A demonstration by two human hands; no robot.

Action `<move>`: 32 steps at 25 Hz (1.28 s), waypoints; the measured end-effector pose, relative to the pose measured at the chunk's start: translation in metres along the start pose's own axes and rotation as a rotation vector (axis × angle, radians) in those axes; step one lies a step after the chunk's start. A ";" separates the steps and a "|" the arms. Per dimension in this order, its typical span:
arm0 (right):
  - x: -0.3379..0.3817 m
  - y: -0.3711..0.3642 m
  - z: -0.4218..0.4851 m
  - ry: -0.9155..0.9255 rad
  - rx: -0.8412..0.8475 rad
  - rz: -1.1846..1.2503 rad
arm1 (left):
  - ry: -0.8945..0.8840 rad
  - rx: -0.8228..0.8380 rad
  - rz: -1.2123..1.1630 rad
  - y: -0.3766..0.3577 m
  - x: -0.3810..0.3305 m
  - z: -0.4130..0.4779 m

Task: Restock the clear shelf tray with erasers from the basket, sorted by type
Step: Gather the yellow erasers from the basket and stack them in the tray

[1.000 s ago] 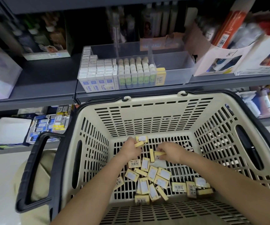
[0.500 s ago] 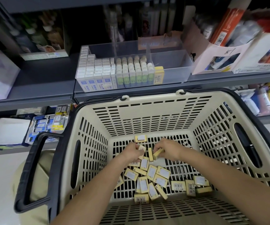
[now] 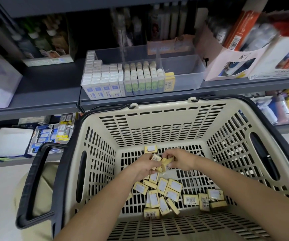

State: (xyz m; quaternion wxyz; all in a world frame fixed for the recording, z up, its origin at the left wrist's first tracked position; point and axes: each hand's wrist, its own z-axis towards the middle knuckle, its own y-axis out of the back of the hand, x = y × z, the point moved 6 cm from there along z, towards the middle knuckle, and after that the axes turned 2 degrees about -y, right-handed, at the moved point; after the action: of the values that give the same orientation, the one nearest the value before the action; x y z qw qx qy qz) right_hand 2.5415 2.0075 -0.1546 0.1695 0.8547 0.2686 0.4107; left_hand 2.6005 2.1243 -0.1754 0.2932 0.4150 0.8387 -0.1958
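Crouched over beige basket (image 3: 157, 122) in shop aisle: left hand (image 3: 144, 166) curled round small bunch of yellow erasers (image 3: 160, 166), right hand (image 3: 180, 160) pinching one end of the bunch, hands touching just above basket floor. Loose erasers (image 3: 164, 190) scattered beneath & to the right; lone eraser (image 3: 150, 149) by far wall. On grey shelf (image 3: 44, 98) above, clear tray (image 3: 183, 72) w/ white-blue erasers (image 3: 102, 79) at left, green-label erasers (image 3: 143, 77) mid, yellow pack (image 3: 169, 81) next to them.
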 end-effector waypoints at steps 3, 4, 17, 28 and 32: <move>0.011 0.023 -0.009 0.023 -0.026 0.194 | -0.026 0.070 -0.189 -0.004 -0.017 -0.008; 0.015 0.031 -0.011 0.032 -0.042 0.220 | -0.043 0.097 -0.227 -0.004 -0.024 -0.010; 0.075 0.149 -0.081 0.263 -0.313 0.512 | -0.459 0.013 -0.163 0.007 -0.154 -0.083; 0.122 0.263 -0.080 0.214 -0.871 0.007 | -0.785 -0.411 -0.154 0.046 -0.211 -0.107; 0.138 0.265 -0.048 0.159 -0.859 -0.272 | -0.775 -0.393 -0.174 0.048 -0.206 -0.100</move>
State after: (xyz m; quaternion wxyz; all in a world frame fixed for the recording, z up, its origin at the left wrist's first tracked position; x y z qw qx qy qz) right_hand 2.6600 1.8818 0.0943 0.5399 0.6297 0.1960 0.5230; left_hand 2.7057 2.0897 0.0307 0.6418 0.1752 0.7199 -0.1976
